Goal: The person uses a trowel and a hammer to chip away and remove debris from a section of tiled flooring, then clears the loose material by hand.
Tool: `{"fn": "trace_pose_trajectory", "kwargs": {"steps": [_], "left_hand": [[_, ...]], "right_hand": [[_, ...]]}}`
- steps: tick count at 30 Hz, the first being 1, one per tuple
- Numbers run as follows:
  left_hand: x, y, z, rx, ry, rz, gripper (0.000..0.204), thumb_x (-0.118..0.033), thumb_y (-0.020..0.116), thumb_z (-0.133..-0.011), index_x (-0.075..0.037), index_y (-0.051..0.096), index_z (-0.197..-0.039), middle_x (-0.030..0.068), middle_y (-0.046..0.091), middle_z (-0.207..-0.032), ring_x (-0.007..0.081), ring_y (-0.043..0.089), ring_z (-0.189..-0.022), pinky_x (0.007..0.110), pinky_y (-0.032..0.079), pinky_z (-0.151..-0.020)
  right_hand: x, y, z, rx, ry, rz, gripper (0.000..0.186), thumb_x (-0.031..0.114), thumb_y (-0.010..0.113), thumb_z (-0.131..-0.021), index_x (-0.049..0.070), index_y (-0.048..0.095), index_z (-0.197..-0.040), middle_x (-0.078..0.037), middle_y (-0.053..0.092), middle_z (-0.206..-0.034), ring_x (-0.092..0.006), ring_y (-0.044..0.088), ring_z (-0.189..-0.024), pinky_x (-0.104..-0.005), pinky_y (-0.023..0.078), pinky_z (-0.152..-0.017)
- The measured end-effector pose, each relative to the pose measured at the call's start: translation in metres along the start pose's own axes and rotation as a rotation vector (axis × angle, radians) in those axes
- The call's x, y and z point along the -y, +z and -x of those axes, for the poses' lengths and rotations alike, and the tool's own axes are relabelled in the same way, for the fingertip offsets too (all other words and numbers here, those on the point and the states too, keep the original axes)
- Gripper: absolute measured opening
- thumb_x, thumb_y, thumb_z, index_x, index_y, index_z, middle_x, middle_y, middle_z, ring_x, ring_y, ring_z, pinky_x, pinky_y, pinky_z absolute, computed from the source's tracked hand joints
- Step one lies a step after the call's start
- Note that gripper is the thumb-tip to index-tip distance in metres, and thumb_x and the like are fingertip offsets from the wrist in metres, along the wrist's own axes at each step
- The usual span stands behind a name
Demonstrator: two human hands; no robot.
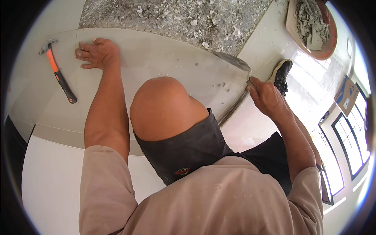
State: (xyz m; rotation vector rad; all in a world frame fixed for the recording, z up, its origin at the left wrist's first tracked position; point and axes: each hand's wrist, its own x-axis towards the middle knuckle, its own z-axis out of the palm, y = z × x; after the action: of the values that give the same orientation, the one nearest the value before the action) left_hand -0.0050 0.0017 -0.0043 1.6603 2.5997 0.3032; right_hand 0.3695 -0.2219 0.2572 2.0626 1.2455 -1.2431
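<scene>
My left hand (98, 54) lies flat on the pale floor tile (156, 55), fingers spread, holding nothing. To its left a claw hammer (58, 72) with an orange and black handle rests on the floor. My right hand (268, 96) is closed around the handle of a trowel (234, 60). The trowel's pointed grey blade reaches left to the edge of the broken patch (172, 17), where rough grey mortar is strewn with white chips. A few crumbs of debris (222, 84) lie on the tile between my hands.
An orange-red basin (332, 43) at the upper right holds broken tile pieces (312, 27). My bent knee (160, 105) rises between my arms, and my shoe (282, 74) stands beyond my right hand. A cardboard box (347, 96) and windows (352, 127) are at the far right.
</scene>
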Motion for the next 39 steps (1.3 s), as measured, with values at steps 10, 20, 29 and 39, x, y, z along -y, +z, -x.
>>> {"fn": "trace_pose_trajectory", "kwargs": {"steps": [10, 20, 29, 39], "left_hand": [[0.000, -0.001, 0.000, -0.002, 0.011, 0.008, 0.062, -0.035, 0.042, -0.100, -0.003, 0.027, -0.151, 0.0215, 0.021, -0.159, 0.0380, 0.010, -0.154, 0.067, 0.010, -0.118], [-0.007, -0.008, 0.003, 0.018, -0.001, -0.020, 0.060, -0.034, 0.042, -0.100, -0.003, 0.027, -0.150, 0.0202, 0.022, -0.159, 0.0371, 0.010, -0.154, 0.065, 0.011, -0.118], [-0.009, -0.002, 0.004, -0.013, -0.016, -0.020, 0.062, -0.034, 0.041, -0.100, -0.004, 0.029, -0.152, 0.0197, 0.026, -0.160, 0.0352, 0.015, -0.154, 0.064, 0.012, -0.118], [-0.012, -0.007, 0.002, -0.026, -0.040, -0.043, 0.062, -0.037, 0.041, -0.100, -0.008, 0.032, -0.154, 0.0173, 0.027, -0.162, 0.0319, 0.019, -0.154, 0.062, 0.015, -0.119]], "right_hand": [[-0.019, 0.006, 0.010, -0.002, 0.046, 0.080, 0.025, 0.024, 0.054, -0.098, 0.007, 0.061, -0.115, -0.027, 0.069, -0.086, -0.0476, 0.068, -0.090, -0.0569, 0.053, -0.083], [-0.024, 0.028, 0.036, -0.387, 0.024, 0.087, 0.027, 0.020, 0.053, -0.100, 0.002, 0.054, -0.120, -0.030, 0.068, -0.095, -0.0484, 0.067, -0.087, -0.0559, 0.052, -0.082], [-0.038, 0.131, 0.010, -0.243, 0.561, -1.309, 0.029, 0.034, 0.051, -0.105, 0.005, 0.048, -0.106, -0.003, 0.051, -0.069, -0.0126, 0.048, -0.046, -0.0304, 0.042, -0.038], [-0.002, 0.137, -0.026, -0.244, 0.364, -1.638, 0.028, 0.034, 0.051, -0.105, 0.007, 0.053, -0.108, -0.004, 0.055, -0.074, -0.0134, 0.051, -0.050, -0.0320, 0.045, -0.044]]}}
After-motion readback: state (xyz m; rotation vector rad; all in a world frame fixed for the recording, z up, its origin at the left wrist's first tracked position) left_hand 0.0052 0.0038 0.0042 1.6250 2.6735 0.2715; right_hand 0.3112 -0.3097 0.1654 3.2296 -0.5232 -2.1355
